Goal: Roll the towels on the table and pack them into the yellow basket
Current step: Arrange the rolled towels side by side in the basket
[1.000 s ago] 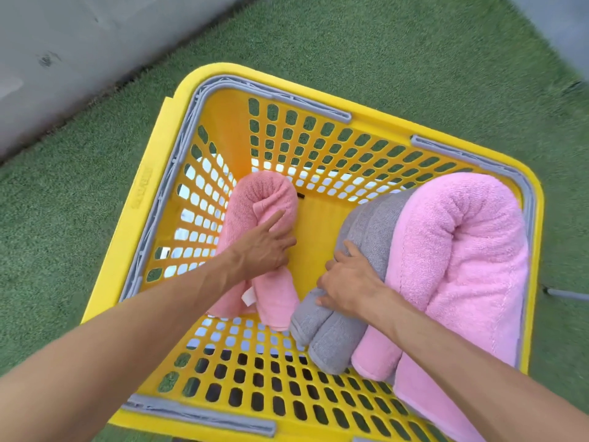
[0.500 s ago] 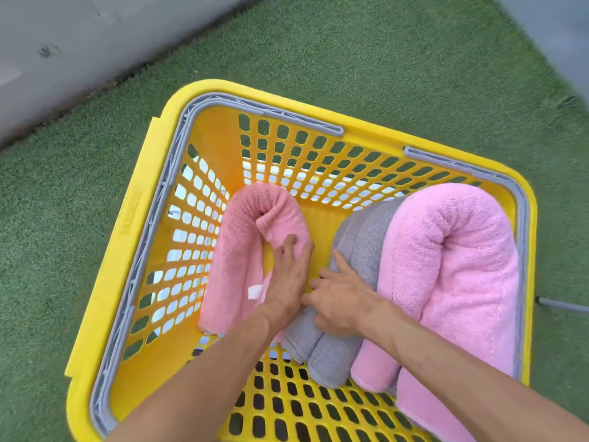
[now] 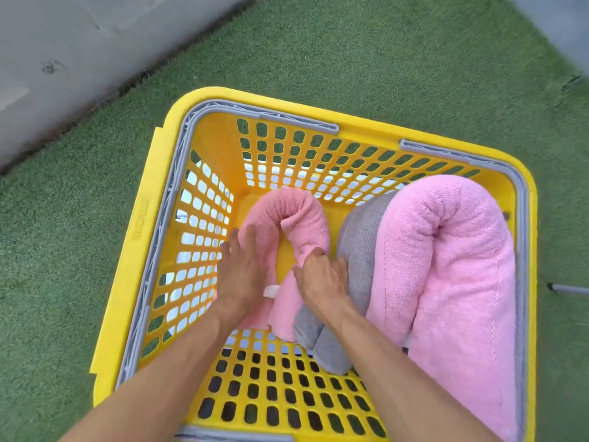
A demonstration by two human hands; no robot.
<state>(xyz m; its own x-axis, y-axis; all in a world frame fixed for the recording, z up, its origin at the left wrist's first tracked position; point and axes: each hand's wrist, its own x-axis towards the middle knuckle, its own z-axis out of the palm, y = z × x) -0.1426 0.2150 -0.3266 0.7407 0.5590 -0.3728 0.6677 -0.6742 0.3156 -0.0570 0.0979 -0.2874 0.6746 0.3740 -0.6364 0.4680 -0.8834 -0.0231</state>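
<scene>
The yellow basket stands on green turf, seen from above. Three rolled towels, each bent into an arch, lie inside it. A small salmon-pink towel is at the left, a grey towel in the middle, and a large pink towel fills the right side. My left hand lies flat with straight fingers on the left leg of the salmon towel. My right hand sits between the salmon and grey towels, its fingers bent down against them; its fingertips are hidden.
Green artificial turf surrounds the basket. A grey concrete strip runs along the upper left. A thin grey rod pokes in at the right edge. Grey handles lie folded along the basket's rim.
My left hand shifted from the gap between the towels to the salmon towel's left leg. My right hand slid left off the grey towel toward the salmon one. The view moved so the basket sits lower.
</scene>
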